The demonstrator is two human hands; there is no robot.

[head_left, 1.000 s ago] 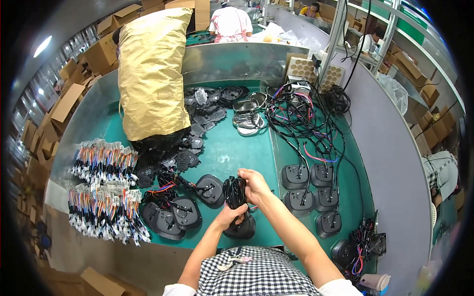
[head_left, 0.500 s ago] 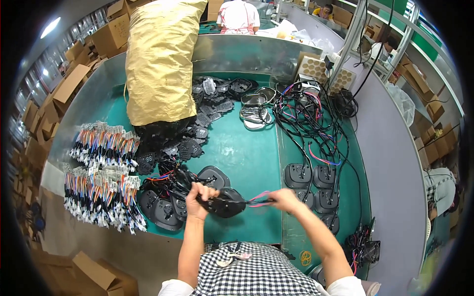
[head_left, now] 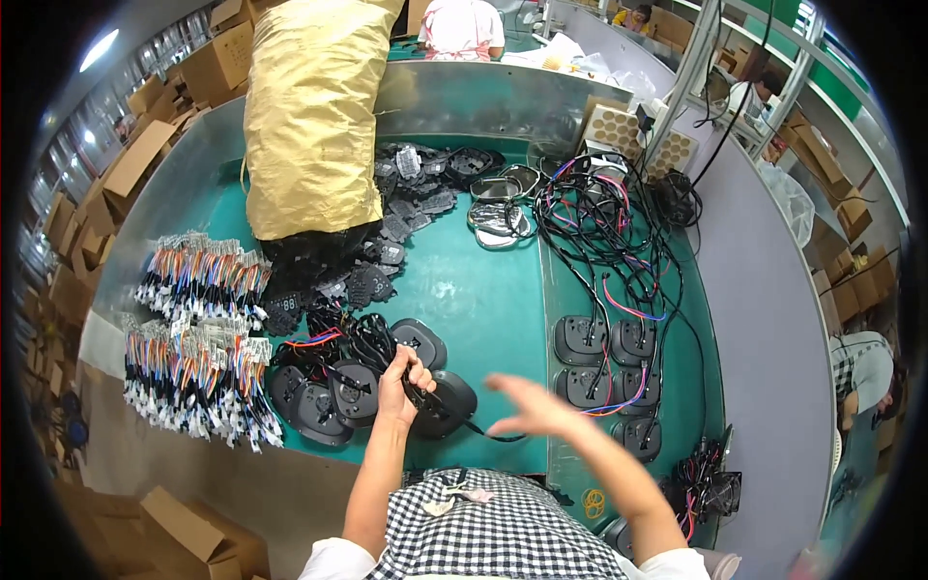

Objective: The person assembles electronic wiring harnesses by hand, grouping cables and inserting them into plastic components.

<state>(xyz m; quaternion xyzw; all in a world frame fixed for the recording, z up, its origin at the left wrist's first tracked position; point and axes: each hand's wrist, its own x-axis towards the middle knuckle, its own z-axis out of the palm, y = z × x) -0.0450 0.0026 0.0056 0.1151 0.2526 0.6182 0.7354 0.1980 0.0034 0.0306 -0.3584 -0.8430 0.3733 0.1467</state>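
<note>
A long green-topped workbench point(head_left: 483, 300) with a metal back wall fills most of the view. At its far left a tall yellow sack point(head_left: 311, 116) stands upright against the wall, its mouth at the bottom spilling a heap of small black plastic parts point(head_left: 387, 242) across the green surface. Right of the middle lies a spread tangle of black and coloured cables point(head_left: 609, 232), running down to a block of black housings point(head_left: 607, 372) set in two rows on the right part of the bench. On the left edge sit two piles of bundled wire harnesses point(head_left: 193, 329) with coloured leads and white tags. Cardboard boxes point(head_left: 126, 174) stand on the floor beyond the bench's left side.

Near the front edge, a cluster of finished black housings point(head_left: 324, 396) with wires lies just left of the person's hands. The left hand point(head_left: 404, 385) is closed around the wiring on top of a rounded black housing point(head_left: 447, 404), which rests on the green surface at the front centre of the bench, just beside that cluster. A thin black cable point(head_left: 488, 435) trails from the housing toward the right. The right hand point(head_left: 530, 411) is blurred, fingers spread apart and holding nothing, hovering just right of the housing near the cable's end without clearly touching it.
</note>
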